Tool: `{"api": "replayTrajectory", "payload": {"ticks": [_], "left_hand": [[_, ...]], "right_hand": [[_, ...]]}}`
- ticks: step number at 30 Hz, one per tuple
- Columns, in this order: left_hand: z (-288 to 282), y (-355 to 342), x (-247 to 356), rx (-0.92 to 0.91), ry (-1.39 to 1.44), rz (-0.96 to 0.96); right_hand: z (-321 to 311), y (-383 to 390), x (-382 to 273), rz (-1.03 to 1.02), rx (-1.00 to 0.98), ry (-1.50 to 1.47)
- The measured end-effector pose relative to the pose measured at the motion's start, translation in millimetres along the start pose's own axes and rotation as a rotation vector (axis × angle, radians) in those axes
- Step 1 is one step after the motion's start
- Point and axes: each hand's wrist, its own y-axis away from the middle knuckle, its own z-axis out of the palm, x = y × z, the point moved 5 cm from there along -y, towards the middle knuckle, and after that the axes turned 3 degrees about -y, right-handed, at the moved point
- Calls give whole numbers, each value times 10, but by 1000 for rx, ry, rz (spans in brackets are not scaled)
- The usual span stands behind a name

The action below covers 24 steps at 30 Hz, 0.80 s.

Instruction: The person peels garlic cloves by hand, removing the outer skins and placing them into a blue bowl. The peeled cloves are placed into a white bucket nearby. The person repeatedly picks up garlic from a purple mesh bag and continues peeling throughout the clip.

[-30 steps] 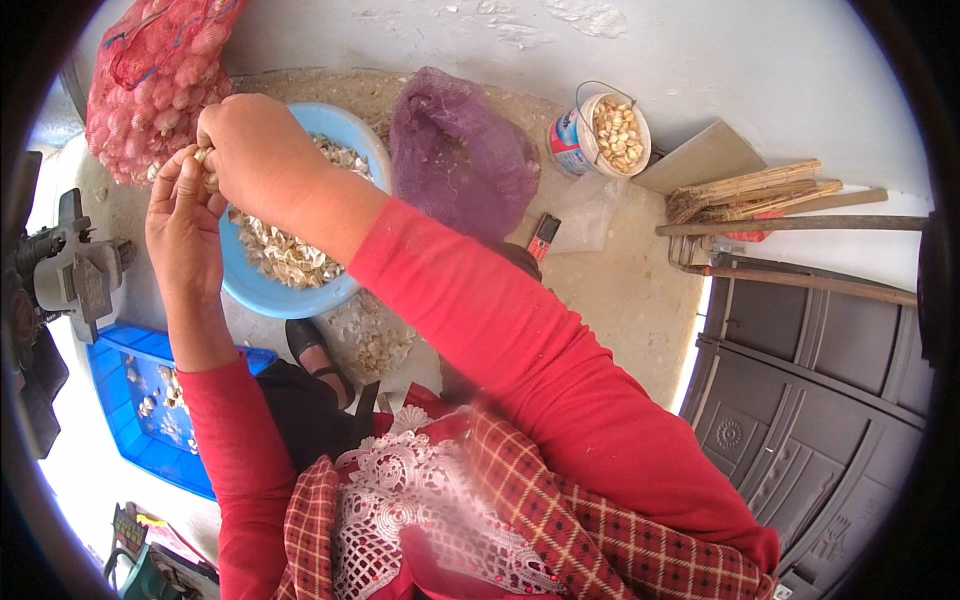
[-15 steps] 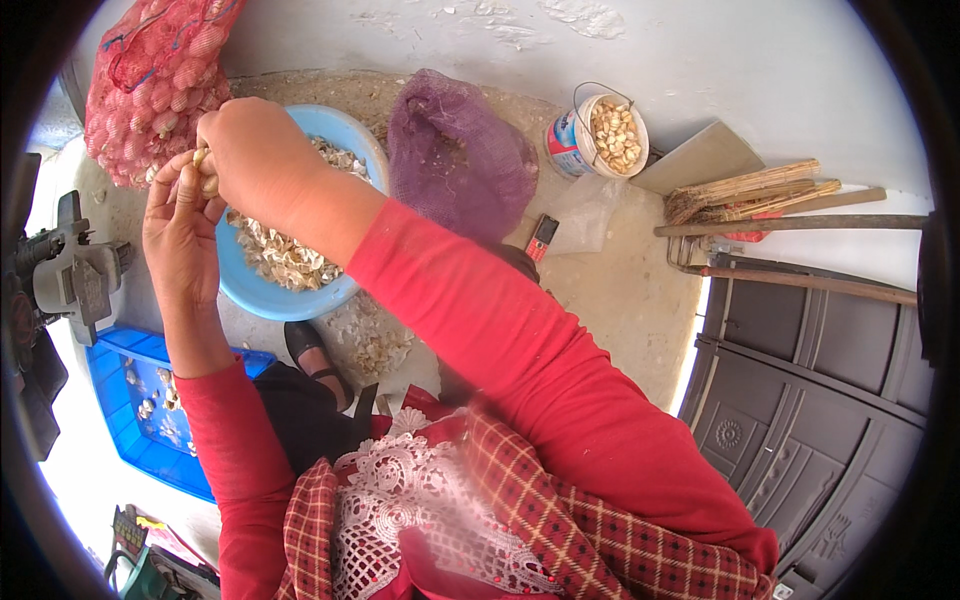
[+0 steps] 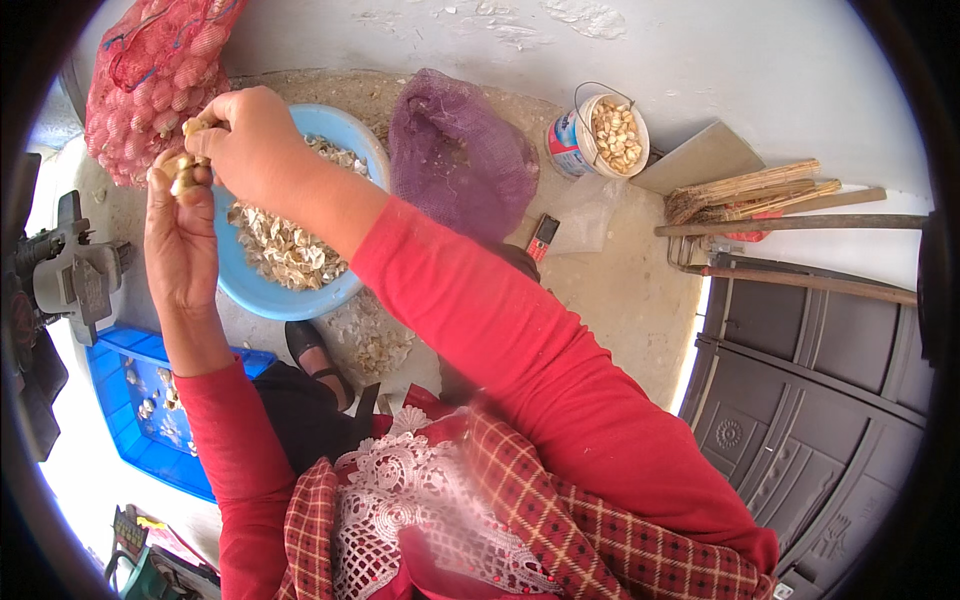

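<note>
My left hand [image 3: 183, 235] is raised beside the light-blue basin [image 3: 378, 160], its fingers closed on a partly broken garlic bulb [image 3: 187, 183]. Just above it, my right hand [image 3: 255, 135] pinches what looks like a garlic clove [image 3: 192, 126] between thumb and forefinger, a little apart from the bulb. Dry garlic skins [image 3: 285, 250] fill the basin, which my right hand and forearm partly cover. Behind my hands stands a red mesh bag [image 3: 150, 100] full of garlic bulbs.
A blue tray [image 3: 120, 410] with scattered garlic pieces lies at left. Near the wall are a purple mesh sack [image 3: 450, 160] and a white bucket [image 3: 570, 145] of garlic cloves [image 3: 615, 135]. A red phone [image 3: 543, 236] rests on the floor. Brooms [image 3: 750, 195] lean right, by a grey door [image 3: 800, 400].
My right hand has drawn slightly up from my left, with the clove now apart from the bulb. The left hand has tilted, showing more of the bulb.
</note>
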Motion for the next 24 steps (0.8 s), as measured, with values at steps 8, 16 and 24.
{"api": "replayTrajectory", "payload": {"ticks": [8,16,24], "left_hand": [[-139,-29,176,182,-215,122],[113,38,108,178,-496,128],[121,62,96,151,-682,164]], "right_hand": [[-49,31,-94,-418,83,829],[27,95,-102,-497,131,812],[-39,55,-21,-74,34,369]]}}
